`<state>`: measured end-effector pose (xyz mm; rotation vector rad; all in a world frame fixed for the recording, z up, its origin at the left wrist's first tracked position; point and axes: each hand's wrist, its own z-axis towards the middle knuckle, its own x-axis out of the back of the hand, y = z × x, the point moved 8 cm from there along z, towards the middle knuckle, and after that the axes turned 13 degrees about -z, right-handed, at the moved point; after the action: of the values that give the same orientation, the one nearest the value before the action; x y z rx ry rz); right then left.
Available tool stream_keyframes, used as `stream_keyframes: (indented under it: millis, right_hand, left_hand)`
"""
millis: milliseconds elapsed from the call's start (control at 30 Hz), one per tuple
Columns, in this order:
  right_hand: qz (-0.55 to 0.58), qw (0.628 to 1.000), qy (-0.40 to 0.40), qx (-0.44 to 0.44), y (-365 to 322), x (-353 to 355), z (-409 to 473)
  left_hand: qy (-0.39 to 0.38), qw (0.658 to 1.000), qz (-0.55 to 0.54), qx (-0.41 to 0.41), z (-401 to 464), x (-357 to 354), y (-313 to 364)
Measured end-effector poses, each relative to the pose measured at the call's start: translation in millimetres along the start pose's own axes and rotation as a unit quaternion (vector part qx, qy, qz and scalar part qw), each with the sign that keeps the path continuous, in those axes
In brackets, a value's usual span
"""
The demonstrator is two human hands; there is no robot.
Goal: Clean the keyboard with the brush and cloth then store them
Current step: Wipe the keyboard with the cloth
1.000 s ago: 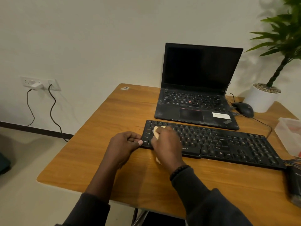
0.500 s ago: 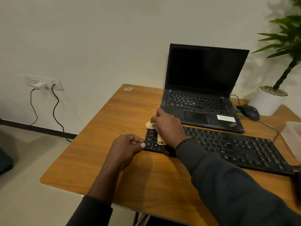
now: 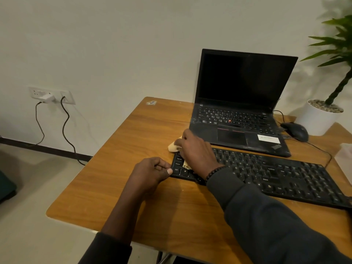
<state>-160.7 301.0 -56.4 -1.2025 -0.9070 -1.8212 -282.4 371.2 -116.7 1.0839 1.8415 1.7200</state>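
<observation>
A long black keyboard [image 3: 270, 174] lies across the wooden desk [image 3: 133, 141] in front of me. My right hand [image 3: 196, 153] grips a pale yellow cloth [image 3: 173, 146] and presses it on the keyboard's far left corner; the cloth pokes out past the fingers and below the palm. My left hand [image 3: 152, 171] has curled fingers and its thumb rests against the keyboard's left edge near the Ctrl key. The brush is not in view.
An open black laptop [image 3: 240, 111] stands just behind the keyboard. A black mouse [image 3: 295, 131] and a white plant pot [image 3: 318, 117] sit at the back right. A clear container [image 3: 344, 155] shows at the right edge. Cables hang from a wall socket [image 3: 49, 96] at the left.
My right hand has slid the cloth from the keyboard's lower left keys up to its far left corner. My left hand has stayed at the left edge.
</observation>
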Motion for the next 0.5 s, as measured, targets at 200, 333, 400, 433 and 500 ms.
stream_keyframes:
  millis: [200,333,400,433,500]
  right_hand:
    - [0.029,0.995,0.004,-0.099,39.9,3.1,1.2]
    - [0.043,0.999,-0.008,-0.029,21.9,-4.5,-1.1]
    - [0.069,0.997,-0.019,-0.014,23.6,-7.4,-2.6]
    - [0.087,0.996,-0.027,0.000,24.7,-8.2,-3.9]
    - [0.104,0.993,-0.049,0.033,25.5,-9.7,-7.9]
  left_hand:
    - [-0.010,1.000,0.011,-0.016,4.3,-12.1,19.1]
    - [0.039,0.993,0.036,-0.107,16.7,-32.3,45.8]
    - [0.044,0.991,0.004,-0.126,20.3,-43.4,45.4]
    - [0.043,0.991,-0.020,-0.122,21.7,-48.4,42.6]
    - [0.046,0.991,-0.048,-0.117,25.1,-55.2,32.8]
